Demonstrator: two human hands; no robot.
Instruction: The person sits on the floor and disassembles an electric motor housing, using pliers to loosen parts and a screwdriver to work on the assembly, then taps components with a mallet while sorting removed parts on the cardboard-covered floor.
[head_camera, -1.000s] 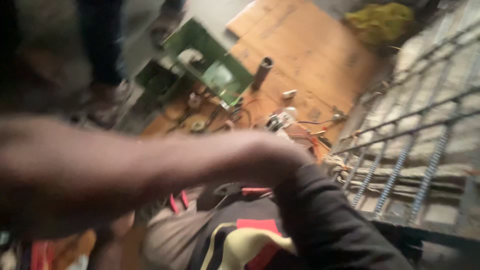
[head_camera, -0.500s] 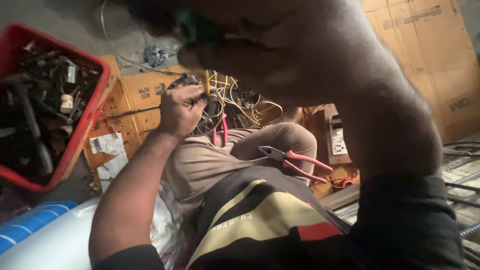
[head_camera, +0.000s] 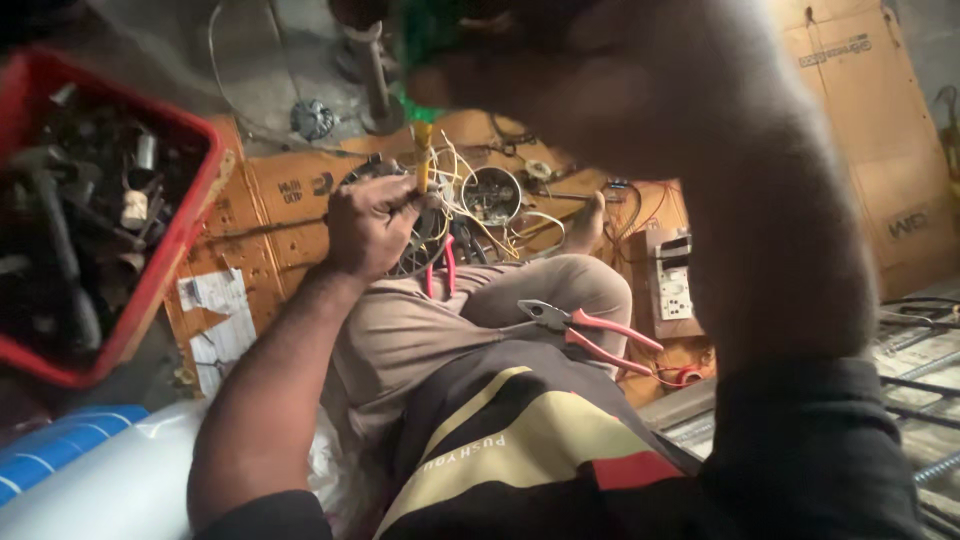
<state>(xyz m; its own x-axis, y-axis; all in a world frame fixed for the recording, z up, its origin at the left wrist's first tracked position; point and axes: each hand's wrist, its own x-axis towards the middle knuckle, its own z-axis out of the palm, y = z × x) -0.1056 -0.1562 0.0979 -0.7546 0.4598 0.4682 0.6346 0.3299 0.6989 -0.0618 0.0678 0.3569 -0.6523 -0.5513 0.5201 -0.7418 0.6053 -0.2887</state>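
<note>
Our left hand (head_camera: 372, 222) is curled tight on a bunch of wires (head_camera: 455, 185) above our lap. Our right hand (head_camera: 560, 60), close to the lens & blurred, grips a green-handled screwdriver (head_camera: 424, 150), tip down at the wires. Red-handled pliers (head_camera: 585, 330) lie on our thigh; red bin (head_camera: 175, 240) w/ parts to the left.

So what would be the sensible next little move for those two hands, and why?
Probably steady the tool first. The right hand, close to the camera and blurred, holds a green-handled screwdriver whose yellow shaft points down at the left hand. That hand pinches something small among loose wires; what it is cannot be told. With the tip this near the fingers, a slow, guided approach seems safest.
</note>
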